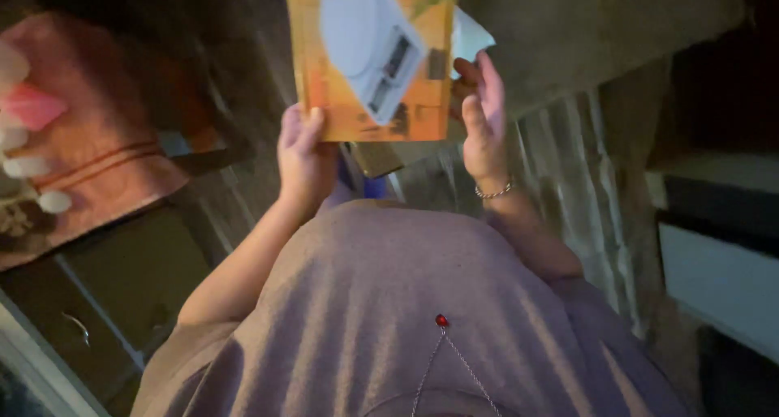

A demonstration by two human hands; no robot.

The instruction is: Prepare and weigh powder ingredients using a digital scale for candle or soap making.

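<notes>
Head view looks straight down the person's chest: nearest is a mauve shirt (365,303) with a thin chain and small red bead (441,320) lying on it. Just beyond, both bare arms reach forward. The left hand (304,153) is clamped on the lower left corner of an orange box (369,60), thumb over the front face and the other fingers hidden behind. The right hand (483,113), with a bead bracelet (495,191) at the wrist, rests along the box's right edge with fingers loosely spread, touching rather than squeezing; whether it truly grips I cannot tell. The box is held up in front of the chest, tilted, its front printed with a pale round appliance, and a white flap or sheet (471,36) pokes out at its upper right. It looks like thin cardboard: probably light, stiff along the edges but easy to dent on the faces, so the corners and side edges seem the safest hold. To the left lies an orange cloth (105,149) over a dark cabinet (122,295); to the right a dark shelf edge (714,214) stands close. Farther on, a grey striped surface (568,165) leaves open room between them.
</notes>
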